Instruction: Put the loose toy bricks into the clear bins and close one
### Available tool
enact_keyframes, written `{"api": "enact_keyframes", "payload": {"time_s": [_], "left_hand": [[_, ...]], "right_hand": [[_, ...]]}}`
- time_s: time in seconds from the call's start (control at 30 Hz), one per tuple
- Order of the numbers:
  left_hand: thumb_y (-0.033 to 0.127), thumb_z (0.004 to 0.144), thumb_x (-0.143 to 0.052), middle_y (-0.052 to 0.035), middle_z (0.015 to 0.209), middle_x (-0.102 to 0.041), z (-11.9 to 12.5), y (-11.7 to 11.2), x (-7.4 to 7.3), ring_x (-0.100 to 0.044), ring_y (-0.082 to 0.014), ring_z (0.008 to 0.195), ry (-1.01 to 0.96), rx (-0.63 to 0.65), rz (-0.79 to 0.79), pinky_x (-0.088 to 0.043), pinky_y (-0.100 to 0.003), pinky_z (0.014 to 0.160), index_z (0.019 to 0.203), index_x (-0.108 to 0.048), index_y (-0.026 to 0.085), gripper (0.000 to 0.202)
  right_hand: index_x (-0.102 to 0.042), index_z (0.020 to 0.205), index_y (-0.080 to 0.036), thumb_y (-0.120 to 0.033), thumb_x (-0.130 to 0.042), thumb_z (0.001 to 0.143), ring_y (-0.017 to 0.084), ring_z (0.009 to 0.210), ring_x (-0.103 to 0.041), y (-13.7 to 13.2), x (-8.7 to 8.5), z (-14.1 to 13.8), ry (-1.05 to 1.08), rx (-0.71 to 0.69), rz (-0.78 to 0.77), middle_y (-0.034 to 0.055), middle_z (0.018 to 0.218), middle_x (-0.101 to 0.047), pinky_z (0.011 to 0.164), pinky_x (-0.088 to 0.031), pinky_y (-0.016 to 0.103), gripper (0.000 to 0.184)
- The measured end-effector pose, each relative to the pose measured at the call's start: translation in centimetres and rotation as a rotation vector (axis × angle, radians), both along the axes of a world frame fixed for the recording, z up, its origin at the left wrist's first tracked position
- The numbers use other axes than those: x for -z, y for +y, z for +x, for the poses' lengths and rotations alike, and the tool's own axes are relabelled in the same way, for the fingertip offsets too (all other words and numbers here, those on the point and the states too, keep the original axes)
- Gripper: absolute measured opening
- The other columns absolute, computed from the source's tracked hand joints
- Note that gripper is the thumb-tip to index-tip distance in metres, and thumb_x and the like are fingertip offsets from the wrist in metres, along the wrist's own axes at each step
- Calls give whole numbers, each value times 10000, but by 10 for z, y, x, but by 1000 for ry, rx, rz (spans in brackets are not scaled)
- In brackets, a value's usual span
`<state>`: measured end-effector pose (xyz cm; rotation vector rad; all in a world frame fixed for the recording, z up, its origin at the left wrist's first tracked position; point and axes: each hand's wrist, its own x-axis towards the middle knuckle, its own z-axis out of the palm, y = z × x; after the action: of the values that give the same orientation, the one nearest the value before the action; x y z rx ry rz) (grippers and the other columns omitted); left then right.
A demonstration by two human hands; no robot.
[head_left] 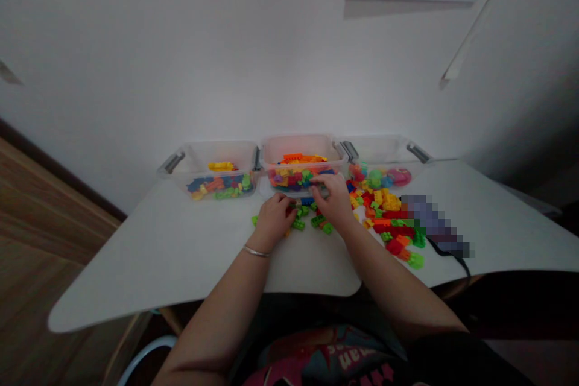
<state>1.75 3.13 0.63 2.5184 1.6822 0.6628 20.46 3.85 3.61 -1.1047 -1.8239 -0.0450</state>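
My left hand is low over the loose toy bricks in the middle of the table. Its fingers are curled together, and what lies in them is mostly hidden. Green bricks lie right beside its fingertips. My right hand hovers just in front of the middle clear plastic box, thumb and forefinger curved with a gap between them. No brick shows clearly in that gap. Below it, more green bricks rest on a white board.
A left clear box and a right clear box flank the middle one, all holding coloured pieces. A mixed brick pile spreads to the right, beside a pixelated object with a dark cord. Behind the table rises a wall.
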Motion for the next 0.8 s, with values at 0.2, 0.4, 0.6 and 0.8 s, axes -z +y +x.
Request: {"api": "enact_keyframes", "payload": {"time_s": [0.2, 0.4, 0.6, 0.8], "left_hand": [[293, 874, -576, -72, 1031, -619, 1, 0, 0, -607, -208, 966, -11, -1, 16, -489, -330, 865, 1031, -663, 197, 204], [280, 864, -587, -79, 1027, -621, 1, 0, 0, -607, -216, 959, -29, 4, 11, -492, -339, 870, 1025, -670, 190, 203], [272, 865, -580, -84, 1036, -618, 0, -1, 0, -604, -216, 967, -35, 6, 2, -492, -343, 877, 1031, -670, 179, 211], [277, 860, -585, -76, 1032, -614, 0, 0, 0, -603, -211, 967, -22, 3, 10, -492, -337, 874, 1019, -668, 194, 198]], "right_hand": [[-702, 987, -232, -208, -619, 799, 266, 991, -578, -22, 31, -1, -252, -75, -181, 67, 1012, -709, 912, -460, 436, 206], [-703, 1040, -234, -240, -650, 785, 280, 987, -568, -20, 40, -3, -335, -48, -218, 76, 1012, -703, 901, -459, 444, 261], [-708, 1041, -234, -245, -647, 770, 286, 957, -567, -18, 44, -5, -383, -13, -219, 79, 956, -703, 894, -452, 452, 278], [-710, 996, -215, -250, -640, 775, 291, 971, -556, -18, 46, -5, -377, -4, -230, 92, 934, -702, 899, -443, 457, 234]]}}
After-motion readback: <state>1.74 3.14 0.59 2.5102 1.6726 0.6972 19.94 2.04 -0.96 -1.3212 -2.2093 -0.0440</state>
